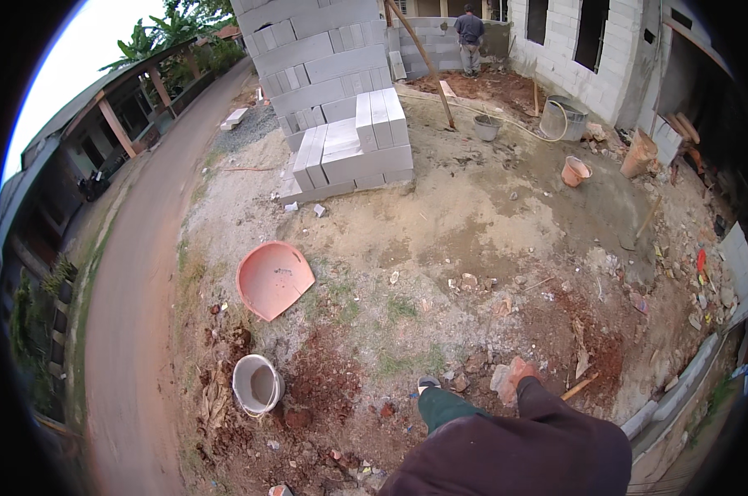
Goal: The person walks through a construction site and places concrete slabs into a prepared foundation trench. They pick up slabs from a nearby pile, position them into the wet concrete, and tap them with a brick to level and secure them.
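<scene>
My right hand (521,369) reaches down to the ground at the lower right, out of a dark brown sleeve (547,405). Its fingers look closed against a pale chunk of stone (500,379), though the grip is small and partly hidden. A wooden stick or handle (581,386) pokes out beside the sleeve; its lower end is out of sight. My left hand is not visible. Left of my green trouser leg (444,407), a pale bucket (259,385) stands on reddish soil, with greyish material inside. Beyond it lies a salmon-coloured, scoop-shaped basin (275,279).
Grey blocks (353,157) are stacked before a block pillar (316,58). Farther off are an orange bucket (576,171), a dark bucket (487,126), a large tub (562,118) and a person (469,41) by a wall. Rubble lies rightward; a road (134,273) runs leftward.
</scene>
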`<action>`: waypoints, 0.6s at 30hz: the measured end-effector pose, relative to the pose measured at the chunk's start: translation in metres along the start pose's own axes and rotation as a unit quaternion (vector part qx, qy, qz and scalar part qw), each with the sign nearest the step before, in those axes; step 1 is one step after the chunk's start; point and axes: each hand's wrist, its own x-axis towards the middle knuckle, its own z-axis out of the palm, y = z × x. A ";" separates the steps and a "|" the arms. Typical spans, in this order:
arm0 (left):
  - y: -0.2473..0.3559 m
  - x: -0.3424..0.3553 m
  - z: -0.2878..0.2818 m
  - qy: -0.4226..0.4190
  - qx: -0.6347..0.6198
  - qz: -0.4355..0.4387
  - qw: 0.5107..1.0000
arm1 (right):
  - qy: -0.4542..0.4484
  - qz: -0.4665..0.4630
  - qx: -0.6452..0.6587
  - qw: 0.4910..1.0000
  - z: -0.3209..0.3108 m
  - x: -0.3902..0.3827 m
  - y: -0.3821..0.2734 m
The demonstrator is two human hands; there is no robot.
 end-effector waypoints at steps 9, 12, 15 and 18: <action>0.226 0.046 0.008 -0.023 0.008 0.118 0.993 | -0.015 -0.074 0.066 0.995 -0.085 0.065 -0.164; 0.273 0.069 0.020 -0.037 0.019 0.140 0.989 | 0.017 -0.065 0.091 0.994 -0.083 0.094 -0.183; 0.300 0.096 0.024 -0.048 0.043 0.136 0.989 | 0.022 -0.022 0.107 0.994 -0.079 0.110 -0.193; 0.319 0.130 0.029 -0.060 0.083 0.114 0.988 | 0.028 0.040 0.098 0.994 -0.061 0.123 -0.174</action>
